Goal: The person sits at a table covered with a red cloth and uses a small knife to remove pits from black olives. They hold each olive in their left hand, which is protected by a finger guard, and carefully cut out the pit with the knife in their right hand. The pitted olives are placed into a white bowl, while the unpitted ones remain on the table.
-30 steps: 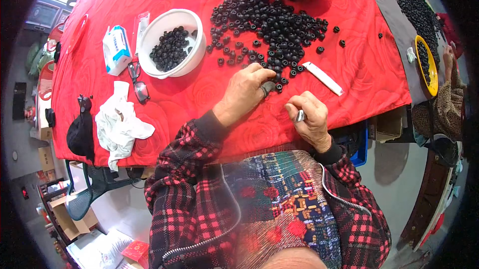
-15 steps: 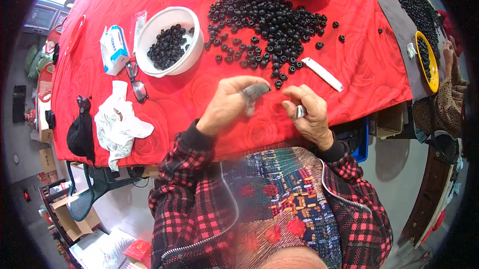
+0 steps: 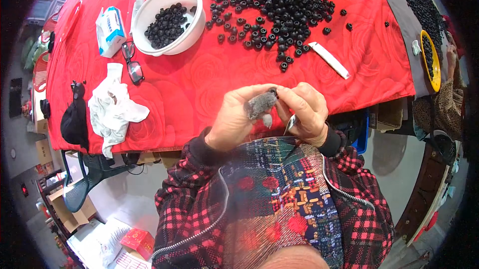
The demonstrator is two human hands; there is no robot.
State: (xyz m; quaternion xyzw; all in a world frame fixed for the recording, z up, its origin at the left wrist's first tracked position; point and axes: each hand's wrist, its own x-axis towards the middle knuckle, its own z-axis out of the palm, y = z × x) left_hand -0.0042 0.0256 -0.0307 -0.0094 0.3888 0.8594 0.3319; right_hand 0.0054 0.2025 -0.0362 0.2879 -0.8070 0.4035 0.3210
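Observation:
My left hand (image 3: 229, 119) is closed, with a small round black part (image 3: 272, 91) pinched at its fingertips. A worn grey fabric cover (image 3: 260, 106) wraps one of its fingers, and a pale fingertip cover (image 3: 267, 120) shows below. My right hand (image 3: 308, 109) meets it, thumb and forefinger against the black part. A thin shiny metal piece (image 3: 292, 122), perhaps a blade, sits in the right hand's curled fingers; most of it is hidden. Beyond both hands lies a spread pile of similar black parts (image 3: 279, 17) on the red tablecloth (image 3: 199, 82).
A white bowl (image 3: 197, 24) with black parts stands left of the pile. Near it are a tissue box (image 3: 110, 32), eyeglasses (image 3: 133, 64) and a white cloth (image 3: 112, 109). A white strip (image 3: 329, 60) lies right. Another person's sleeve (image 3: 445, 104) is beside a yellow tray (image 3: 435, 82).
My hands, apart before, have come together at the black part. The right hand moved left and its fingers now touch it. The whole view has shifted slightly, so the table sits higher.

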